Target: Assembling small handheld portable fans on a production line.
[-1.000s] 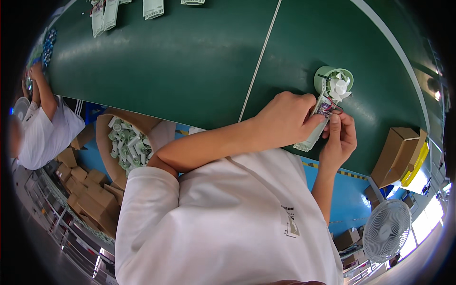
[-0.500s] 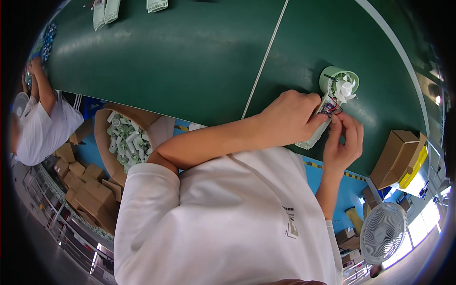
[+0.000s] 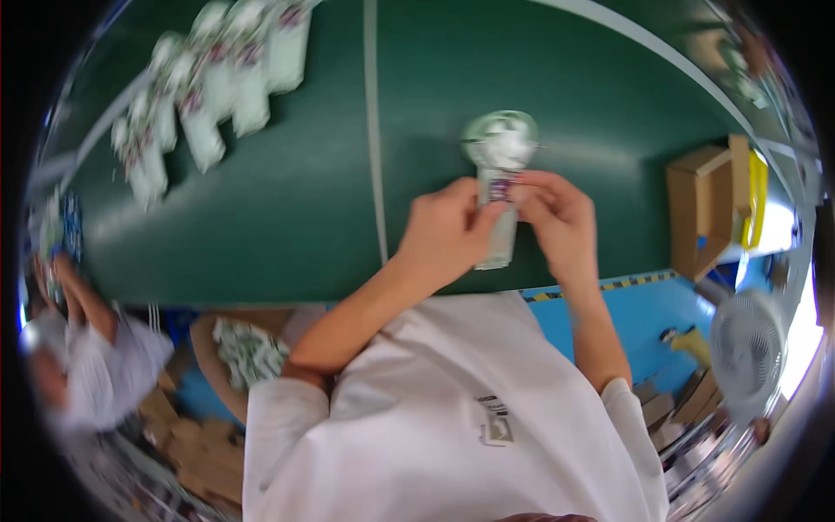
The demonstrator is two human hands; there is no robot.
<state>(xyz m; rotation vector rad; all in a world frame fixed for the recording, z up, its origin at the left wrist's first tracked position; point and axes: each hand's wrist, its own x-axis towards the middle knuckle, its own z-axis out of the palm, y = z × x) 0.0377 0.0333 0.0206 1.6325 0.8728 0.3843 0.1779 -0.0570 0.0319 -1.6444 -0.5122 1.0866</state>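
A pale green handheld fan [image 3: 497, 235] lies open-faced over the green table, its round head with white blades [image 3: 504, 143] pointing away from me. Inside its handle, just below the head, shows a purple circuit board [image 3: 499, 188], blurred by motion. My left hand [image 3: 448, 228] is closed on the handle from the left, thumb lying across it. From the right, the bent fingers of my right hand [image 3: 559, 213] pinch at the handle's edge beside the board. Whether a wire is between those fingertips is too blurred to see.
Several similar open fans [image 3: 248, 87] lie in rows at the table's far left. A cardboard box [image 3: 696, 209] stands at the right edge, near a grey standing fan [image 3: 746, 348]. Below the table, a carton of pale green parts [image 3: 248, 352] stands left. Another person [image 3: 104, 357] works far left.
My view has turned, so the fan and both hands appear further left and the handle more upright. More open fans show at far left. Both hands stay on the fan.
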